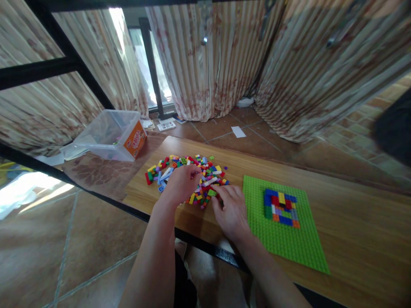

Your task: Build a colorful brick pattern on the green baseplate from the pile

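Note:
A pile of small coloured bricks [180, 169] lies on the wooden table [353, 222]. My left hand [181, 184] rests on the pile with its fingers curled down among the bricks; whatever they hold is hidden. My right hand [231, 211] lies at the pile's right edge, fingers stretched towards a green brick [212, 193]. To the right sits a green baseplate [282, 239] carrying a small square of blue, red, yellow and orange bricks [281, 208].
A clear plastic box [111, 134] with an orange label stands at the back left on a patterned surface. Curtains [224, 55] hang behind the table. Papers [238, 131] lie on the tiled floor. A black metal bar [32, 70] crosses the upper left.

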`<action>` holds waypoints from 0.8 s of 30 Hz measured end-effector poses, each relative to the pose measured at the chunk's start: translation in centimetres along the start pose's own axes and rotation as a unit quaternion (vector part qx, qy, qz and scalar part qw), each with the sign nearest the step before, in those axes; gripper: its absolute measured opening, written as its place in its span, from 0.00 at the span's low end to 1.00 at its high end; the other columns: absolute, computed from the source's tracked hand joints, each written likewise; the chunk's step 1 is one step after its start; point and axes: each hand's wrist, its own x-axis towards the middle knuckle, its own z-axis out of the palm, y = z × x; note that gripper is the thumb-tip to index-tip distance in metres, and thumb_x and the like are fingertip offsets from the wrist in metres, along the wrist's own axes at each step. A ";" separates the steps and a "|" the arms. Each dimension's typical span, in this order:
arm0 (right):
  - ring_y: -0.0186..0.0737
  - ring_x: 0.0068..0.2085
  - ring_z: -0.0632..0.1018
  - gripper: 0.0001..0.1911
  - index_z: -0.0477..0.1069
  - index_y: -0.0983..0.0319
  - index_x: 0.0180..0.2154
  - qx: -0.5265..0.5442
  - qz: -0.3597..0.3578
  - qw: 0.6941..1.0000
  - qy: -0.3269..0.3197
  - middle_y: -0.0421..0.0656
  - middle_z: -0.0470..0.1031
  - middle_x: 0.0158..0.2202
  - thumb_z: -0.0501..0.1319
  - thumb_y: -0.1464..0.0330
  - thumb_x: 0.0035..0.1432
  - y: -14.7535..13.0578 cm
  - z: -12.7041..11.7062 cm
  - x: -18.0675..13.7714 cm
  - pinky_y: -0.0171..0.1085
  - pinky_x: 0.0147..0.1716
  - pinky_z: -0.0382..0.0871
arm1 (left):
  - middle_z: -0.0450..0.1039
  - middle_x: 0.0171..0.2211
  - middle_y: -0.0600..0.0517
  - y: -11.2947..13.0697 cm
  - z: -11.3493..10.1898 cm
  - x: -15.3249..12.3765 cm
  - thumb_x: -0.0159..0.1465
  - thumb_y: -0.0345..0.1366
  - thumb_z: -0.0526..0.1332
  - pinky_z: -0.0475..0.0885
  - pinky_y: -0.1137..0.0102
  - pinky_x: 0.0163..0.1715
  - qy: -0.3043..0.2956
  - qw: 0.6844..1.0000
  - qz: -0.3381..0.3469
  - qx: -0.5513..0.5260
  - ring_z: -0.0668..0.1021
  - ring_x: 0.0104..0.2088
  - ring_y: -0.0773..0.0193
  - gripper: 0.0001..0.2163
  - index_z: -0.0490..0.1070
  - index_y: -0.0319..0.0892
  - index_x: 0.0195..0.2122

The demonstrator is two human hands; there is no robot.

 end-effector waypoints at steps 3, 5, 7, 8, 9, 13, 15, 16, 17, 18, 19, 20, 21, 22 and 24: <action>0.47 0.46 0.71 0.14 0.75 0.61 0.48 -0.002 0.004 1.000 0.003 0.47 0.78 0.43 0.56 0.71 0.62 -0.1 0.1 0.0 0.46 0.47 0.65 | 0.74 0.24 0.53 0.0 0.1 0.1 0.62 0.32 0.55 0.59 0.71 0.27 -0.004 1.000 0.001 -0.001 0.72 0.26 0.65 0.10 0.76 0.41 0.29; 0.47 0.46 0.71 0.14 0.76 0.61 0.47 0.003 0.006 1.000 0.010 0.47 0.78 0.43 0.56 0.71 0.62 -0.2 -0.1 0.1 0.46 0.47 0.65 | 0.73 0.23 0.53 0.1 0.1 0.1 0.62 0.32 0.55 0.59 0.71 0.26 -0.010 1.000 -0.001 -0.003 0.72 0.25 0.65 0.10 0.76 0.41 0.30; 0.47 0.46 0.72 0.13 0.76 0.61 0.46 0.013 0.009 0.999 0.029 0.47 0.78 0.42 0.57 0.70 0.62 -0.2 -0.7 0.3 0.45 0.47 0.66 | 0.74 0.24 0.53 0.1 0.1 0.2 0.62 0.33 0.55 0.59 0.71 0.26 -0.008 1.000 -0.006 -0.008 0.72 0.25 0.64 0.11 0.77 0.41 0.31; 0.46 0.46 0.72 0.12 0.76 0.61 0.45 0.018 0.012 0.999 0.045 0.47 0.78 0.42 0.57 0.70 0.63 -0.1 -1.2 0.4 0.45 0.47 0.66 | 0.74 0.24 0.53 0.1 0.0 0.2 0.62 0.34 0.55 0.60 0.71 0.26 -0.004 1.000 -0.009 -0.010 0.73 0.26 0.64 0.11 0.77 0.40 0.31; 0.46 0.45 0.72 0.12 0.76 0.62 0.44 0.020 0.017 0.997 0.066 0.47 0.78 0.41 0.57 0.69 0.63 0.2 -1.8 0.5 0.45 0.48 0.67 | 0.75 0.24 0.53 0.1 0.0 0.2 0.62 0.34 0.55 0.60 0.71 0.27 -0.002 1.000 -0.011 -0.011 0.73 0.26 0.64 0.11 0.76 0.40 0.31; 0.46 0.43 0.74 0.12 0.76 0.61 0.43 0.014 0.087 0.984 0.157 0.47 0.78 0.38 0.58 0.63 0.62 2.4 -5.2 0.3 0.47 0.48 0.68 | 0.74 0.23 0.53 0.1 -0.1 0.2 0.62 0.35 0.55 0.59 0.71 0.26 -0.013 1.000 -0.009 -0.004 0.72 0.25 0.64 0.10 0.75 0.41 0.29; 0.46 0.42 0.75 0.14 0.76 0.60 0.44 0.004 0.155 0.970 0.186 0.47 0.78 0.39 0.58 0.61 0.62 4.1 -7.2 -0.2 0.48 0.46 0.69 | 0.73 0.23 0.53 0.2 -0.1 0.2 0.62 0.35 0.55 0.59 0.71 0.26 -0.014 1.000 -0.007 0.004 0.72 0.25 0.64 0.10 0.75 0.41 0.29; 0.46 0.41 0.76 0.16 0.76 0.60 0.44 0.002 0.181 0.965 0.191 0.48 0.79 0.40 0.57 0.59 0.61 5.0 -8.2 -0.6 0.48 0.45 0.70 | 0.74 0.23 0.53 0.3 -0.1 0.2 0.62 0.35 0.55 0.59 0.71 0.26 -0.012 1.000 -0.005 0.009 0.73 0.25 0.64 0.10 0.75 0.41 0.30; 0.46 0.41 0.76 0.17 0.76 0.60 0.45 0.001 0.203 0.959 0.198 0.48 0.79 0.41 0.57 0.58 0.61 5.9 -9.2 -1.0 0.47 0.43 0.70 | 0.74 0.23 0.53 0.4 -0.1 0.3 0.62 0.35 0.55 0.60 0.71 0.26 -0.012 1.000 -0.003 0.013 0.73 0.25 0.63 0.10 0.75 0.41 0.30; 0.45 0.39 0.76 0.18 0.76 0.60 0.45 -0.006 0.220 0.954 0.202 0.48 0.79 0.41 0.57 0.58 0.60 6.8 -10.0 -1.5 0.45 0.40 0.71 | 0.75 0.24 0.53 0.5 0.0 0.3 0.62 0.35 0.56 0.60 0.71 0.27 -0.013 1.000 -0.001 0.015 0.74 0.26 0.63 0.10 0.76 0.41 0.31; 0.45 0.38 0.76 0.19 0.76 0.60 0.45 -0.014 0.233 0.952 0.198 0.49 0.79 0.40 0.57 0.57 0.59 7.6 -10.9 -2.1 0.44 0.38 0.71 | 0.76 0.25 0.52 0.5 0.1 0.4 0.62 0.35 0.56 0.61 0.71 0.27 -0.015 1.000 0.001 0.016 0.74 0.26 0.63 0.10 0.76 0.41 0.31; 0.44 0.36 0.76 0.19 0.77 0.61 0.45 -0.025 0.247 0.950 0.191 0.48 0.79 0.39 0.57 0.57 0.59 8.3 -11.6 -2.6 0.43 0.36 0.71 | 0.77 0.26 0.52 0.6 0.2 0.5 0.62 0.35 0.56 0.62 0.71 0.28 -0.017 1.000 0.002 0.016 0.75 0.27 0.62 0.10 0.77 0.41 0.32; 0.44 0.35 0.76 0.20 0.77 0.61 0.45 -0.038 0.262 0.947 0.181 0.48 0.79 0.37 0.57 0.56 0.58 8.9 -12.2 -3.2 0.43 0.35 0.71 | 0.78 0.27 0.51 0.6 0.3 0.5 0.62 0.35 0.56 0.63 0.70 0.29 -0.019 1.000 0.003 0.013 0.75 0.28 0.62 0.10 0.77 0.41 0.33; 0.44 0.33 0.76 0.20 0.77 0.61 0.44 -0.054 0.278 0.944 0.172 0.48 0.79 0.36 0.58 0.56 0.57 9.5 -12.7 -3.7 0.43 0.34 0.70 | 0.78 0.28 0.51 0.6 0.5 0.6 0.62 0.35 0.56 0.64 0.70 0.30 -0.019 1.000 0.006 0.010 0.76 0.29 0.61 0.10 0.77 0.41 0.33; 0.43 0.32 0.75 0.21 0.77 0.61 0.44 -0.083 0.299 0.937 0.157 0.48 0.79 0.35 0.58 0.56 0.56 10.5 -13.3 -4.7 0.43 0.33 0.69 | 0.79 0.30 0.50 0.6 0.9 0.7 0.62 0.35 0.56 0.65 0.70 0.31 -0.015 1.000 0.016 0.007 0.77 0.31 0.61 0.10 0.78 0.41 0.33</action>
